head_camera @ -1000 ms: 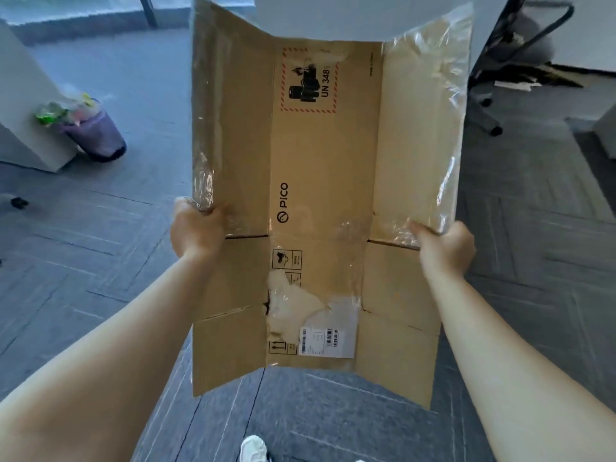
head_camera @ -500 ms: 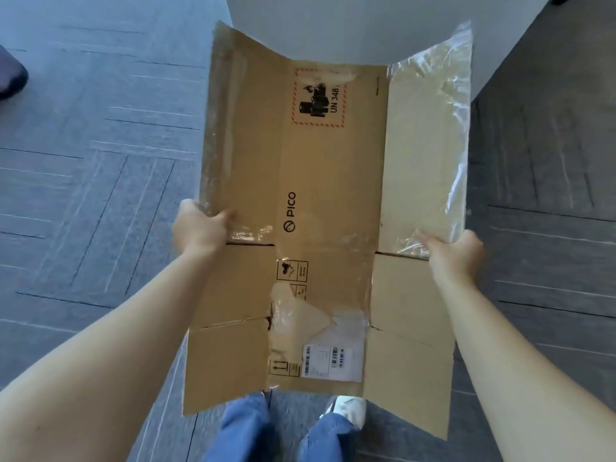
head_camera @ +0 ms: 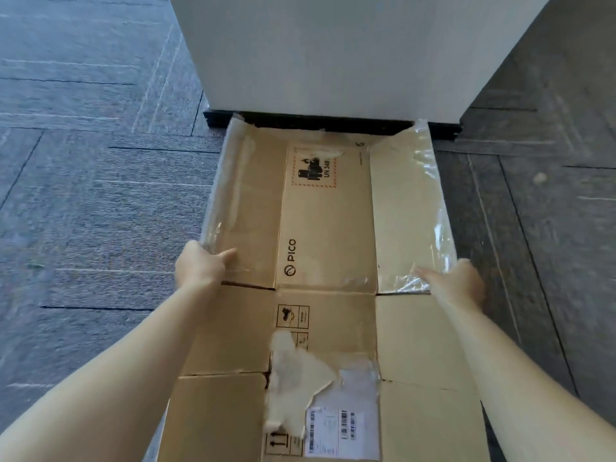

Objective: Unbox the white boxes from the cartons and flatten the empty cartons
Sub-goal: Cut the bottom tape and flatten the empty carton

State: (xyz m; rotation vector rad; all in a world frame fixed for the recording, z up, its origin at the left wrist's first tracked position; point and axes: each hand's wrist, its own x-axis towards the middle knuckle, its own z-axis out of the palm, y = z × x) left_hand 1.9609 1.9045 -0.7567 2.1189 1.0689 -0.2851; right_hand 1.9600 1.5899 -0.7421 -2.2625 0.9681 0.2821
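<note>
A flattened brown carton (head_camera: 326, 248) with a PICO logo, a UN 348 label and torn clear tape fills the middle of the view, spread out low over the floor. Its far end reaches the base of a white pillar. My left hand (head_camera: 200, 266) grips the carton's left edge at a flap slit, thumb on top. My right hand (head_camera: 453, 283) holds the right edge over a taped flap. A white shipping label (head_camera: 335, 431) sits at the near end. No white boxes are in view.
A white pillar (head_camera: 340, 55) with a black base strip (head_camera: 333, 123) stands straight ahead. Grey carpet tiles (head_camera: 100, 201) cover the floor on both sides.
The carton has come down from upright in front of me to lying low near the floor against the pillar's base. My view has tilted down and moved closer; both hands keep their hold.
</note>
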